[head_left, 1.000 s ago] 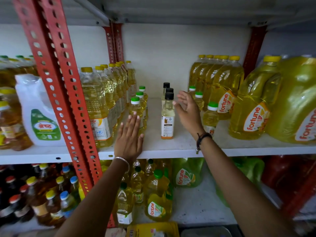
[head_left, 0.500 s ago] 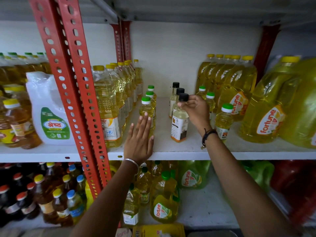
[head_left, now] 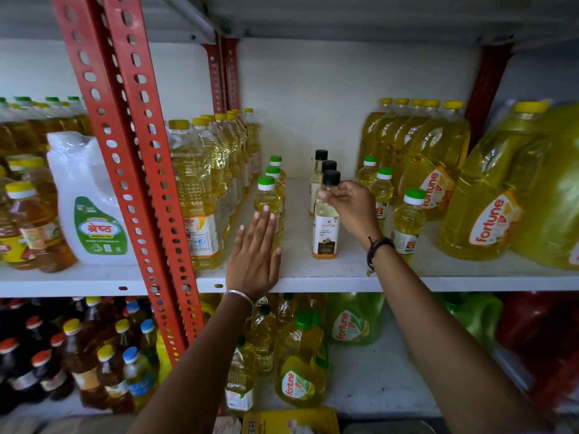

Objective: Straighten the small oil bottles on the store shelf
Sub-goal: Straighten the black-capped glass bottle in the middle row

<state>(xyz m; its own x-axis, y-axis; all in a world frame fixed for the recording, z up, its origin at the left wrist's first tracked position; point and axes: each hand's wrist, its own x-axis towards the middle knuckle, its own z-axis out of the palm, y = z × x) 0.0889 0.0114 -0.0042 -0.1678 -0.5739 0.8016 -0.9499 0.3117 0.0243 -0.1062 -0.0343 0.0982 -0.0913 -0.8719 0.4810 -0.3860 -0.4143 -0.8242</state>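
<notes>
**Front black-capped bottle gripped at the neck**

The front black-capped bottle (head_left: 326, 227) is held at its neck, just under the cap, by the right hand (head_left: 351, 205), whose fingers are clamped around it. It stands upright near the front edge of the shelf (head_left: 313, 278), at the head of a short row of two more black-capped bottles (head_left: 322, 164) behind it. The left hand (head_left: 253, 261) is laid flat, fingers extended and slightly apart, against the front green-capped bottle (head_left: 268, 202) near the same edge. Three more green-capped bottles (head_left: 409, 220) are set to the right.
</notes>
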